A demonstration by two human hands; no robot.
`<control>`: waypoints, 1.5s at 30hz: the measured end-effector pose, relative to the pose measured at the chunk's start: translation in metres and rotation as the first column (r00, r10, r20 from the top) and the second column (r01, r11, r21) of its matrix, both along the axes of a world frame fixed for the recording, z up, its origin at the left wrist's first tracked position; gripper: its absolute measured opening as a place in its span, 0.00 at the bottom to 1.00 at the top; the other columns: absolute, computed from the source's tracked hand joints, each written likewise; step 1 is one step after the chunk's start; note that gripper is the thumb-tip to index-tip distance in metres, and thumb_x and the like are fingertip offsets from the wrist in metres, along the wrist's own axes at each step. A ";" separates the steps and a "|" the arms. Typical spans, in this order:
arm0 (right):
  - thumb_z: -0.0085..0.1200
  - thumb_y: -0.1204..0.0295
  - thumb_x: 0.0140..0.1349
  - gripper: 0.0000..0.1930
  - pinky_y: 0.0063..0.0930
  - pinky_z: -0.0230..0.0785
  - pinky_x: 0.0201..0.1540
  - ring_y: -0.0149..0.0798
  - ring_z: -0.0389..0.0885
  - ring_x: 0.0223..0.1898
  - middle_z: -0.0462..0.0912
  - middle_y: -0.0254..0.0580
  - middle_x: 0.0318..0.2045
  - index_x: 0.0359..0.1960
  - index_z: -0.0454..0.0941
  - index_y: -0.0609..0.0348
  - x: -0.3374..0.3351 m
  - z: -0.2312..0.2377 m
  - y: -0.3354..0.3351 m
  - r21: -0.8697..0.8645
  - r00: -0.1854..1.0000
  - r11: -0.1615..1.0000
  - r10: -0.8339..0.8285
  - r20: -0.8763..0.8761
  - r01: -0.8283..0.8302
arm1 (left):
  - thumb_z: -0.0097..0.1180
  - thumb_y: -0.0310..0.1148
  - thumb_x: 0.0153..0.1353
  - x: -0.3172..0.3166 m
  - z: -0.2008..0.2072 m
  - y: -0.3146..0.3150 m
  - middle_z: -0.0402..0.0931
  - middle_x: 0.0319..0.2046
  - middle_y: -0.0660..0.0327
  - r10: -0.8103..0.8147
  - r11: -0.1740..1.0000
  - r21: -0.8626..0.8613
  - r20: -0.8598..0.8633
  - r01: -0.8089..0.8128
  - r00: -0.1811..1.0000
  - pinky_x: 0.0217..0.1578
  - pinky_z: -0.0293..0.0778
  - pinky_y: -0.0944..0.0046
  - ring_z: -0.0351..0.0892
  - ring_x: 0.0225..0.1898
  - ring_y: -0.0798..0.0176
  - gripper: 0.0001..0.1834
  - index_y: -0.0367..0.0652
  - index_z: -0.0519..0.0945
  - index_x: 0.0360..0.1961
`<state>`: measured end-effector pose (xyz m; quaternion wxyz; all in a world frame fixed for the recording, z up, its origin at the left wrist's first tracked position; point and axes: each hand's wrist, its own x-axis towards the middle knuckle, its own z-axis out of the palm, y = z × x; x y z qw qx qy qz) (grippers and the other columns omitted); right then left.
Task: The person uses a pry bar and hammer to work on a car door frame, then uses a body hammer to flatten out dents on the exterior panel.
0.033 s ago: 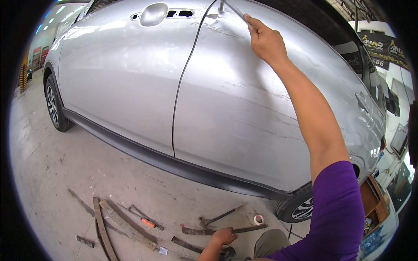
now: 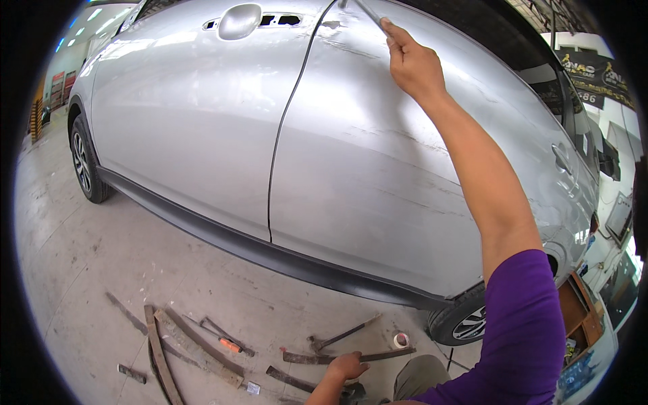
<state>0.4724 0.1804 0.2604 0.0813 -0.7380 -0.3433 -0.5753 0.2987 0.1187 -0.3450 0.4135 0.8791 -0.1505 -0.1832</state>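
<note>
My right hand (image 2: 417, 66) is raised with its fingers wrapped round the grey handle of a hammer (image 2: 368, 13). The hammer's head is at the upper picture edge, partly cut off, by the top rear corner of a silver car door (image 2: 364, 162). Scratches and scuffed dents run across that door, and a small bare patch lies just under the hammer. Low in the view, my left hand (image 2: 347, 366) hangs with loosely bent fingers and nothing visible in them. It appears close to a long curved bar (image 2: 385, 355) on the floor; touching or not is unclear.
Leftward is another silver door (image 2: 182, 115) with handle openings. A dark sill (image 2: 270, 260) runs below both. On the floor lie a second hammer (image 2: 344, 334), a tape roll (image 2: 401, 340), an orange-handled tool (image 2: 229, 345) and several long bars (image 2: 202, 347). A wooden cabinet (image 2: 580, 304) stands right.
The hammer's head has risen slightly towards the upper picture edge, and my right hand has shifted very little. My left hand stays where it was.
</note>
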 end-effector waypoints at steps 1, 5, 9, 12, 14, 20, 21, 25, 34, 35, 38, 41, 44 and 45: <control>0.41 0.60 0.71 0.19 0.45 0.75 0.41 0.53 0.83 0.35 0.85 0.46 0.31 0.62 0.71 0.31 0.001 -0.002 0.000 0.011 0.999 0.999 0.042 0.026 -0.043 | 0.53 0.57 0.61 0.000 0.000 0.000 0.76 0.53 0.41 0.003 1.000 0.001 0.007 -0.003 1.000 0.57 0.70 0.49 0.75 0.56 0.40 0.38 0.35 0.72 0.60; 0.41 0.61 0.71 0.19 0.45 0.75 0.40 0.53 0.83 0.34 0.85 0.45 0.31 0.62 0.71 0.31 0.006 0.003 0.006 -0.011 0.999 1.000 -0.001 0.037 0.001 | 0.53 0.57 0.61 0.001 -0.005 -0.001 0.77 0.52 0.41 0.018 1.000 -0.019 0.041 -0.017 0.999 0.57 0.70 0.49 0.75 0.55 0.40 0.37 0.35 0.73 0.59; 0.41 0.61 0.71 0.19 0.45 0.75 0.41 0.53 0.83 0.36 0.85 0.45 0.32 0.62 0.71 0.31 0.004 0.001 0.006 -0.013 1.000 1.000 0.010 0.029 -0.010 | 0.53 0.56 0.61 -0.001 -0.005 0.000 0.78 0.51 0.41 0.022 1.000 -0.014 0.034 -0.022 0.999 0.56 0.70 0.48 0.76 0.54 0.40 0.35 0.36 0.74 0.57; 0.41 0.60 0.71 0.19 0.45 0.75 0.43 0.53 0.83 0.37 0.86 0.45 0.33 0.62 0.71 0.31 0.001 -0.002 0.008 0.020 0.997 0.997 0.075 0.035 -0.076 | 0.53 0.56 0.61 0.000 -0.007 0.000 0.78 0.50 0.42 0.026 1.000 -0.010 0.035 -0.026 0.999 0.55 0.71 0.48 0.76 0.54 0.41 0.35 0.36 0.74 0.57; 0.41 0.60 0.71 0.19 0.45 0.75 0.43 0.53 0.83 0.37 0.86 0.45 0.33 0.62 0.71 0.32 0.000 -0.002 0.009 0.026 0.998 0.997 0.066 0.019 -0.066 | 0.53 0.56 0.61 0.000 -0.004 0.001 0.78 0.50 0.41 0.016 1.000 -0.002 0.013 -0.016 1.000 0.55 0.71 0.48 0.76 0.54 0.41 0.35 0.36 0.74 0.57; 0.41 0.61 0.71 0.20 0.45 0.75 0.43 0.53 0.83 0.36 0.86 0.45 0.31 0.63 0.71 0.30 -0.006 -0.006 0.014 0.024 0.999 0.999 0.034 0.008 -0.034 | 0.53 0.57 0.61 0.002 -0.008 0.000 0.77 0.52 0.42 0.018 1.000 -0.001 0.018 -0.018 1.000 0.56 0.70 0.49 0.76 0.55 0.41 0.38 0.34 0.72 0.60; 0.41 0.61 0.71 0.19 0.45 0.75 0.43 0.53 0.84 0.36 0.86 0.44 0.30 0.63 0.71 0.30 -0.004 -0.004 0.014 0.005 1.000 1.000 -0.026 -0.008 0.026 | 0.53 0.57 0.61 0.002 -0.007 0.000 0.77 0.52 0.42 0.012 1.000 -0.002 0.021 -0.012 1.000 0.57 0.70 0.49 0.75 0.55 0.41 0.38 0.34 0.71 0.60; 0.41 0.60 0.71 0.19 0.46 0.75 0.43 0.53 0.84 0.35 0.86 0.44 0.30 0.63 0.71 0.30 0.000 -0.009 0.013 0.043 0.996 0.995 0.084 0.036 -0.086 | 0.52 0.58 0.61 0.001 -0.004 0.003 0.76 0.53 0.42 0.000 1.000 0.008 0.016 0.000 1.000 0.58 0.69 0.49 0.75 0.56 0.42 0.39 0.34 0.71 0.61; 0.43 0.57 0.71 0.19 0.38 0.74 0.39 0.47 0.83 0.31 0.83 0.41 0.25 0.62 0.72 0.26 0.020 -0.001 0.018 -0.018 0.993 0.998 -0.055 0.108 0.057 | 0.54 0.56 0.61 -0.003 0.011 0.004 0.76 0.53 0.43 -0.004 1.000 0.000 0.001 0.004 1.000 0.57 0.70 0.49 0.75 0.56 0.43 0.36 0.36 0.72 0.59; 0.43 0.57 0.71 0.19 0.38 0.75 0.40 0.47 0.83 0.31 0.84 0.41 0.26 0.62 0.72 0.27 0.018 -0.003 0.019 0.000 0.997 1.000 -0.030 0.067 0.030 | 0.54 0.56 0.61 -0.004 0.012 0.006 0.77 0.53 0.43 0.012 1.000 -0.010 0.019 -0.012 1.000 0.56 0.71 0.49 0.76 0.56 0.43 0.35 0.36 0.73 0.57; 0.42 0.58 0.72 0.19 0.38 0.75 0.42 0.47 0.84 0.34 0.85 0.42 0.28 0.62 0.72 0.28 0.008 -0.009 0.018 0.035 0.998 0.999 -0.011 -0.054 0.013 | 0.54 0.56 0.61 -0.002 0.006 0.007 0.77 0.53 0.43 0.042 0.999 -0.005 0.001 -0.042 0.999 0.56 0.71 0.49 0.76 0.56 0.43 0.34 0.37 0.73 0.58; 0.42 0.58 0.72 0.19 0.37 0.75 0.43 0.47 0.84 0.36 0.86 0.42 0.32 0.63 0.72 0.29 0.010 -0.011 0.008 0.030 0.998 0.999 -0.029 -0.063 0.031 | 0.54 0.56 0.61 -0.004 0.007 0.006 0.77 0.53 0.44 0.053 0.998 -0.018 -0.002 -0.053 0.999 0.56 0.71 0.48 0.76 0.56 0.43 0.34 0.38 0.73 0.57; 0.42 0.58 0.71 0.19 0.36 0.75 0.45 0.47 0.84 0.38 0.86 0.41 0.34 0.63 0.72 0.29 0.025 -0.011 0.000 0.023 0.998 0.998 0.051 0.034 -0.052 | 0.54 0.56 0.61 -0.001 0.004 0.002 0.77 0.53 0.44 0.031 0.999 -0.008 -0.013 -0.032 0.999 0.56 0.71 0.48 0.76 0.56 0.43 0.33 0.39 0.74 0.57; 0.43 0.57 0.71 0.19 0.36 0.75 0.45 0.47 0.84 0.38 0.86 0.41 0.35 0.62 0.72 0.29 0.015 -0.006 0.005 0.019 1.000 0.999 0.025 -0.008 -0.025 | 0.54 0.56 0.61 -0.001 0.003 0.002 0.77 0.53 0.43 0.037 0.999 -0.001 -0.023 -0.037 0.999 0.56 0.71 0.48 0.76 0.56 0.43 0.33 0.39 0.74 0.56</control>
